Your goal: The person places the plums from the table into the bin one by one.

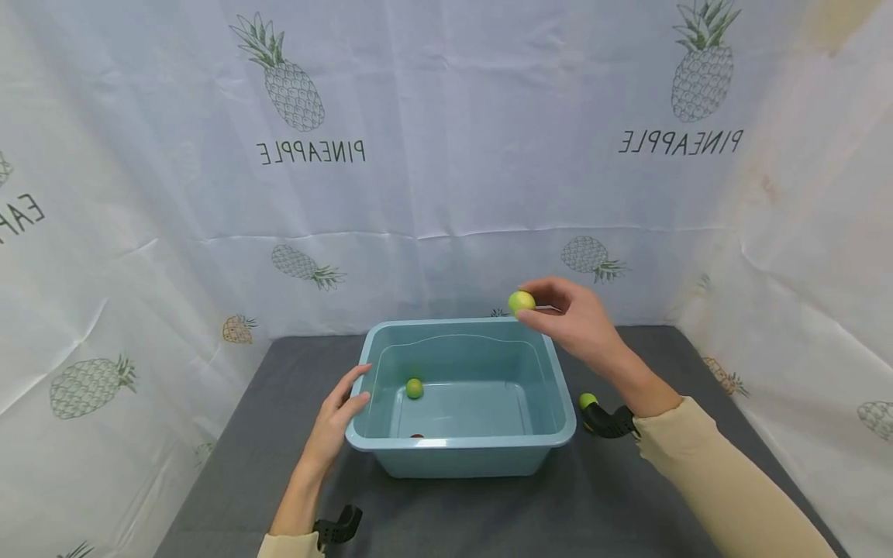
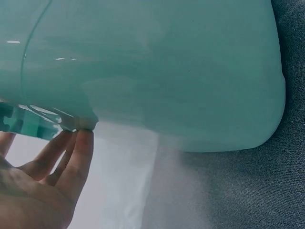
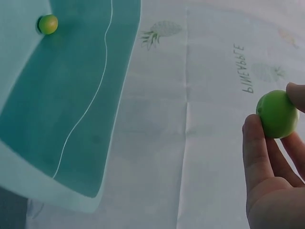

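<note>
Basin (image 1: 462, 446), a light blue plastic tub, sits on the dark grey tabletop (image 1: 230, 457) in front of the person, its long axis running left to right across the head view. The left hand (image 1: 338, 415) rests against the basin's left rim with straight, relaxed fingers (image 2: 78, 157) touching the underside of the lip; its grip closes on nothing. The right hand (image 1: 575, 314) hovers above the far right corner of the basin, so the open tub lies below it and toward the person's left. Its grip is a fingertip pinch, thumb and fingers curled round a small green ball (image 1: 521, 301), which sits at the fingertips rather than deep in the palm (image 3: 276, 114). A second small green ball (image 1: 415, 388) lies on the basin floor near the left wall, well apart from the held one. A third green ball (image 1: 587, 401) rests on the tabletop just right of the basin, beside a black object I cannot identify.
</note>
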`<state>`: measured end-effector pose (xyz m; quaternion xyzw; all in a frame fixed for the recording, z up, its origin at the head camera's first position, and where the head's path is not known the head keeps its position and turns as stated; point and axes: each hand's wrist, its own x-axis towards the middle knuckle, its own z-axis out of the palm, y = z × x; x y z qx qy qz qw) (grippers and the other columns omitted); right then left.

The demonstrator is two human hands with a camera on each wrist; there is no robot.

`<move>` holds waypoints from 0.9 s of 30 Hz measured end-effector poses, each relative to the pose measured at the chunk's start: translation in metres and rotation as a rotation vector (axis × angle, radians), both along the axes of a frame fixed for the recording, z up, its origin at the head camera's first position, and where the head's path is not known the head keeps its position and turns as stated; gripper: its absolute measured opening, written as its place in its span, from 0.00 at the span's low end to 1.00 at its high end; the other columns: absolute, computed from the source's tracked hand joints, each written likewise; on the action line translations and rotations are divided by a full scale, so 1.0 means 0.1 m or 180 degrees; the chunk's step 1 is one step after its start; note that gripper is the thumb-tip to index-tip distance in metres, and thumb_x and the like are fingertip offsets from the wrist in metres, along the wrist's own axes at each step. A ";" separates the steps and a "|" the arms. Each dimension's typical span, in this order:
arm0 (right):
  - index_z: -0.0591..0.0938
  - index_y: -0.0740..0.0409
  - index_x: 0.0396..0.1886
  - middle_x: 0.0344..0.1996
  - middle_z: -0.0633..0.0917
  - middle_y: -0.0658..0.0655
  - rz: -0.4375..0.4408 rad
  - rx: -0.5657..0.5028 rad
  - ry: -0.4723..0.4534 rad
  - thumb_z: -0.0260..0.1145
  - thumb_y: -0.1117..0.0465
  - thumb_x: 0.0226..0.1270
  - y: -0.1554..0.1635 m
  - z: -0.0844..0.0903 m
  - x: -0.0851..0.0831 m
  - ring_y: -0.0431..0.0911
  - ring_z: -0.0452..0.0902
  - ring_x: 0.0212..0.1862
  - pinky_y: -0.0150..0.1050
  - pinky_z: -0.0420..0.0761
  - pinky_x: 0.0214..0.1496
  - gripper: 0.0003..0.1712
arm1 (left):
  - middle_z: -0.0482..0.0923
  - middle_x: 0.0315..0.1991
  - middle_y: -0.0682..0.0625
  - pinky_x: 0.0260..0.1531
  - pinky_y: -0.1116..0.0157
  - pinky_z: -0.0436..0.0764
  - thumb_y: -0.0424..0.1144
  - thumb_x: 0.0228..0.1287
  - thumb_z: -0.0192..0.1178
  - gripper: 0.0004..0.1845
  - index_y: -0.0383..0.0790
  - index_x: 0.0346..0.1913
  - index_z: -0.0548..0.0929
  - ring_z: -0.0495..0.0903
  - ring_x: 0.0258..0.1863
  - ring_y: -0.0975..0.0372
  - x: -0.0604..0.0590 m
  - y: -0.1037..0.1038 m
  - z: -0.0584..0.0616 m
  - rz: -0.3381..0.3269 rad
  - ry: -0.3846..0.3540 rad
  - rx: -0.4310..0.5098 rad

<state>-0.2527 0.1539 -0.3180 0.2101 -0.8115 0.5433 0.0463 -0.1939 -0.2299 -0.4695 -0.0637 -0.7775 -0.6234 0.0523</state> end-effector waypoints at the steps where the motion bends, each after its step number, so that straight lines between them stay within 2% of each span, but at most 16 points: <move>1: 0.80 0.60 0.60 0.54 0.82 0.58 0.0010 -0.0017 0.0007 0.73 0.60 0.67 -0.02 0.00 -0.02 0.52 0.82 0.55 0.37 0.81 0.52 0.24 | 0.53 0.79 0.41 0.64 0.40 0.63 0.40 0.80 0.51 0.25 0.47 0.76 0.67 0.57 0.76 0.45 0.00 0.00 0.00 0.0000 -0.0008 -0.0005; 6: 0.80 0.62 0.59 0.53 0.83 0.60 0.0053 -0.0116 0.0048 0.73 0.61 0.67 -0.12 0.00 -0.09 0.53 0.82 0.54 0.36 0.80 0.54 0.23 | 0.53 0.80 0.41 0.65 0.39 0.61 0.40 0.80 0.51 0.25 0.47 0.76 0.67 0.55 0.77 0.46 -0.02 -0.01 -0.01 -0.0045 -0.0003 0.0001; 13: 0.81 0.64 0.58 0.52 0.83 0.62 0.0270 -0.0345 0.0058 0.73 0.65 0.66 -0.28 0.00 -0.16 0.56 0.81 0.53 0.39 0.82 0.53 0.22 | 0.53 0.79 0.41 0.64 0.40 0.62 0.41 0.80 0.51 0.25 0.48 0.76 0.67 0.57 0.76 0.45 -0.01 -0.01 -0.01 -0.0020 0.0016 -0.0017; 20: 0.81 0.62 0.59 0.53 0.82 0.60 0.0301 -0.0352 0.0073 0.73 0.64 0.66 -0.37 -0.05 -0.25 0.52 0.81 0.53 0.41 0.82 0.51 0.23 | 0.52 0.80 0.42 0.65 0.39 0.61 0.42 0.80 0.50 0.25 0.49 0.76 0.66 0.54 0.77 0.45 -0.03 0.01 -0.03 -0.0055 0.0036 0.0000; 27: 0.80 0.62 0.59 0.53 0.82 0.60 0.0452 -0.0429 0.0115 0.72 0.63 0.67 -0.50 -0.13 -0.33 0.54 0.81 0.54 0.42 0.82 0.52 0.22 | 0.54 0.79 0.42 0.62 0.41 0.65 0.43 0.80 0.51 0.25 0.50 0.76 0.66 0.58 0.76 0.45 0.00 0.00 -0.01 -0.0001 -0.0015 -0.0058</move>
